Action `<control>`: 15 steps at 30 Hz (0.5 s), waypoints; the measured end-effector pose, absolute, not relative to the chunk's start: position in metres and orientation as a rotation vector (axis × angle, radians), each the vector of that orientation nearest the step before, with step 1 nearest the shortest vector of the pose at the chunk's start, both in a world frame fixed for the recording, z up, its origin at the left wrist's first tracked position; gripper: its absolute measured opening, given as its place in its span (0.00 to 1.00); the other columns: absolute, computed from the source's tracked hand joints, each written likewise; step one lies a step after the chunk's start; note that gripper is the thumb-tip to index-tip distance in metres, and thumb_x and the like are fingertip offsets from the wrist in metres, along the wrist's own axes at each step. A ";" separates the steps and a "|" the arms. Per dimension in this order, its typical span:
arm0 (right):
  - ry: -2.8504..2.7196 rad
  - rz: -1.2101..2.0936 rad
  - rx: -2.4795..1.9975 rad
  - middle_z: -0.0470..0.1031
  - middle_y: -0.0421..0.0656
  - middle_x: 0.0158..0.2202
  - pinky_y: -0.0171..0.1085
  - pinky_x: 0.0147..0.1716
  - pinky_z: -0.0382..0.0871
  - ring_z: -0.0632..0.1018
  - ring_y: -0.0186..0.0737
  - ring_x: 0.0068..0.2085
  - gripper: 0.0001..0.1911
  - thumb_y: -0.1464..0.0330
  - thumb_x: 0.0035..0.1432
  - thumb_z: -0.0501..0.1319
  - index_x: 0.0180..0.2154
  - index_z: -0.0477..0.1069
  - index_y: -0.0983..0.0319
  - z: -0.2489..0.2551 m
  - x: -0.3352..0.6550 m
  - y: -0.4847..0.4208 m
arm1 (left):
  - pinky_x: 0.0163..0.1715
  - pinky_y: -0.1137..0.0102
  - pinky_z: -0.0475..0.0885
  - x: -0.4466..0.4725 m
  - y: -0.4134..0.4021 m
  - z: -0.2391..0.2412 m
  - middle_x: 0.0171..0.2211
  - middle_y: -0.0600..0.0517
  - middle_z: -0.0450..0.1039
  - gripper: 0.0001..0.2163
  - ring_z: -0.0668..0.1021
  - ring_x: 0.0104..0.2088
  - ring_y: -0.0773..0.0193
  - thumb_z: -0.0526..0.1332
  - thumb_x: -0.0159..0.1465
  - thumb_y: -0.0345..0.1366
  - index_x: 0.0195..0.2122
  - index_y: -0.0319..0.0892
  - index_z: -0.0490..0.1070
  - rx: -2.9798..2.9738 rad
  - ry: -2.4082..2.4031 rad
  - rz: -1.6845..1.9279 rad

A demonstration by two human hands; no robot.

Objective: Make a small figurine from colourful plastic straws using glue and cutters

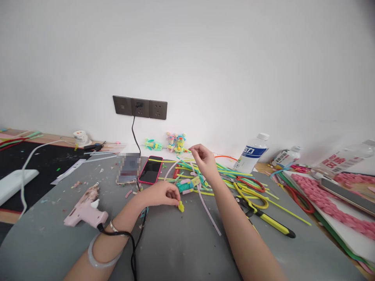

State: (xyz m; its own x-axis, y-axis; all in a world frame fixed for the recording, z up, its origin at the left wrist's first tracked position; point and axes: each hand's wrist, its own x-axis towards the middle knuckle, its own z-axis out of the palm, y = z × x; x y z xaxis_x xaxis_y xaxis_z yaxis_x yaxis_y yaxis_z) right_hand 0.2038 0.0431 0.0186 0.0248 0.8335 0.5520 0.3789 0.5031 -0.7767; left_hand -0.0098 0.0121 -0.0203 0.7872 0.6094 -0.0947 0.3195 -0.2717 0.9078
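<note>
My left hand [165,194] is closed, its fingertips pinching a small yellow fuzzy piece [181,207], apparently of pipe cleaner, just over the grey table mat. Higher and to the right, my right hand [203,158] is closed in a pinch; a bit of yellow shows at its fingertips, too small to make out. Between the two hands lies a teal, yellow and lilac pipe-cleaner figure [189,185]. A lilac pipe cleaner [209,212] stretches from near it toward me. Loose yellow and green pipe cleaners [225,171] lie in a heap behind and right of my right forearm.
On the left rests a pink glue gun [88,210], its black cord running under my left arm. Two phones, one a pink-edged phone [150,169], lie behind. Pliers [274,222] and a white bottle [250,154] are at right. Finished figures [175,142] stand by the wall.
</note>
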 end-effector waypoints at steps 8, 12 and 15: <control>-1.778 0.513 -0.870 0.73 0.42 0.29 0.36 0.32 0.67 0.73 0.37 0.30 0.09 0.67 0.65 0.56 0.33 0.71 0.61 0.075 0.147 0.020 | 0.28 0.73 0.68 -0.007 0.010 -0.018 0.26 0.53 0.77 0.05 0.77 0.28 0.64 0.68 0.56 0.38 0.30 0.42 0.78 1.835 0.728 0.356; -2.169 0.492 -0.785 0.79 0.43 0.35 0.35 0.38 0.69 0.78 0.37 0.37 0.11 0.72 0.66 0.54 0.34 0.74 0.62 0.093 0.078 0.048 | 0.28 0.73 0.68 -0.006 0.013 -0.026 0.26 0.53 0.76 0.06 0.76 0.28 0.65 0.69 0.54 0.37 0.30 0.41 0.78 1.780 0.724 0.348; -2.693 0.231 -0.990 0.80 0.49 0.46 0.38 0.44 0.69 0.78 0.43 0.47 0.12 0.73 0.67 0.53 0.42 0.75 0.63 0.094 0.015 0.088 | 0.28 0.72 0.69 -0.007 0.015 -0.036 0.28 0.52 0.78 0.07 0.77 0.31 0.61 0.71 0.53 0.37 0.31 0.41 0.78 1.806 0.735 0.369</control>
State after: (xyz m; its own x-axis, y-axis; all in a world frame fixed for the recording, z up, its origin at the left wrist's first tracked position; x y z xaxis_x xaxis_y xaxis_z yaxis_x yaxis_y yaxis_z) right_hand 0.0145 0.0879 0.0941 -0.7331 0.6534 0.1887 0.6116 0.7547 -0.2372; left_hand -0.0070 0.0149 -0.0361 0.7593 0.6428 -0.1014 0.3021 -0.2101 0.9298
